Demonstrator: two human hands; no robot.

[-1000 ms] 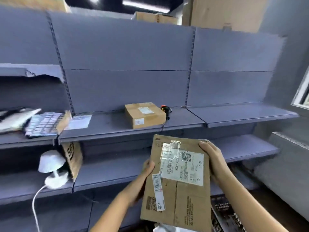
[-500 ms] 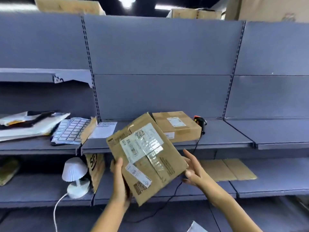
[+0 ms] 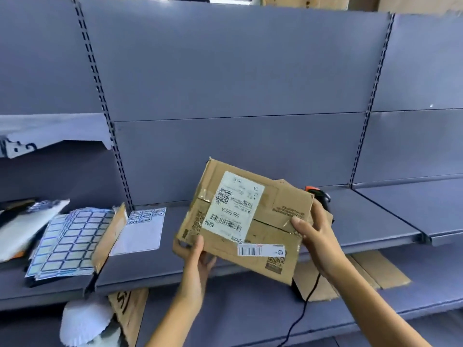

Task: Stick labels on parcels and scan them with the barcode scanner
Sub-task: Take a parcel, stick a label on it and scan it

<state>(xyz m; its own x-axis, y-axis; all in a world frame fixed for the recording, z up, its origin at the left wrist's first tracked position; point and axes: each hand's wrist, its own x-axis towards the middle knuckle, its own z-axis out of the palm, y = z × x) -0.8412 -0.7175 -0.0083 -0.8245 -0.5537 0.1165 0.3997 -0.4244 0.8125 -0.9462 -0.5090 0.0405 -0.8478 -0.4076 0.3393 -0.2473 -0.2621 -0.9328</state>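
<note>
I hold a worn brown cardboard parcel (image 3: 268, 221) tilted above the grey shelf (image 3: 155, 266). It carries a large white shipping label (image 3: 233, 202) and a narrow barcode strip (image 3: 260, 250). My left hand (image 3: 198, 261) grips its lower left corner, and my right hand (image 3: 313, 234) grips its right edge. A second parcel (image 3: 283, 182) peeks out behind it, mostly hidden. The black and orange barcode scanner (image 3: 319, 195) stands on the shelf just right of the parcel, its cable (image 3: 300, 311) hanging down. Sheets of blue-framed labels (image 3: 72, 236) lie at the left.
A mostly white label sheet (image 3: 142, 229) lies beside a cardboard divider (image 3: 110, 236). Papers (image 3: 22, 226) pile at the far left. On the lower shelf sit a white mushroom-shaped lamp (image 3: 85, 326), an SF-printed carton (image 3: 127, 311) and flat cardboard (image 3: 370, 271).
The parcel has turned clockwise and risen to the right, now covering the second parcel on the shelf. My right hand shifted from under it to its right edge. The view moved closer.
</note>
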